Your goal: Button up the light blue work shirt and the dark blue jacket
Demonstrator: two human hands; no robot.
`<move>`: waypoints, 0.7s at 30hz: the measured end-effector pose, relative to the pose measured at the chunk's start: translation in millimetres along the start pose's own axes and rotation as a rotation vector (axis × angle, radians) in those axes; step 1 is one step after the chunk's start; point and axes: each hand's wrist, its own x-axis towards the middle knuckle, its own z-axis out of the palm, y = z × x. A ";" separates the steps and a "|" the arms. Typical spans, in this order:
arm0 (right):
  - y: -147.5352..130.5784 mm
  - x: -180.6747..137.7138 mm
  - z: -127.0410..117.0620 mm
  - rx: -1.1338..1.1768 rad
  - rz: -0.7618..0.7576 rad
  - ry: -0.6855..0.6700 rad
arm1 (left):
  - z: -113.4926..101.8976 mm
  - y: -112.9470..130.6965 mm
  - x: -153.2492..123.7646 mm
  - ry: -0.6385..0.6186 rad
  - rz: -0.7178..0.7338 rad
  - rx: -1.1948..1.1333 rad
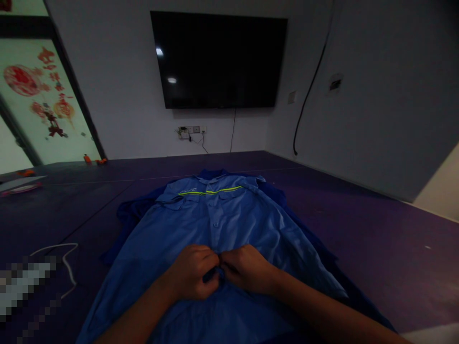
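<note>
A light blue work shirt (247, 215) with a yellow-green stripe across the chest lies front up, its collar pointing away from me. Under it, a darker blue garment (131, 215) shows along both sides and at the collar. My left hand (197, 272) and my right hand (247, 268) meet at the shirt's front placket, below a visible button (215, 224). Both have their fingers pinched on the shirt's cloth. The fingertips hide the exact spot between them, so a button there cannot be made out.
The garments lie on a purple mat floor (358, 229). A white cable (70, 267) and a blurred-out object (25, 286) are at the left. Small orange things (95, 160) sit by the glass door (39, 105). A television (222, 62) hangs on the far wall.
</note>
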 end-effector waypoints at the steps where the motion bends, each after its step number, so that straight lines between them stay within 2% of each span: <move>1: -0.4 -0.1 0.6 0.002 0.002 0.010 | -0.8 1.0 -0.2 -0.002 0.005 -0.003; 5: -0.8 -1.3 0.2 0.017 0.002 0.019 | -2.0 4.3 -1.5 -0.015 0.018 -0.013; 10: 3.6 -4.2 -5.6 0.034 -0.104 0.041 | -2.2 6.2 0.5 -0.064 -0.004 0.068; 14: 3.1 -7.5 -5.3 -0.080 -0.149 0.010 | -11.9 14.5 3.2 -0.244 -0.075 0.158; 18: -6.7 -19.3 -7.7 -0.240 -0.111 -0.068 | -24.3 26.5 -5.2 -0.407 -0.197 0.203; 21: -10.3 -37.3 -9.3 -0.296 -0.037 -0.098 | -23.3 27.9 -19.8 -0.508 -0.331 0.216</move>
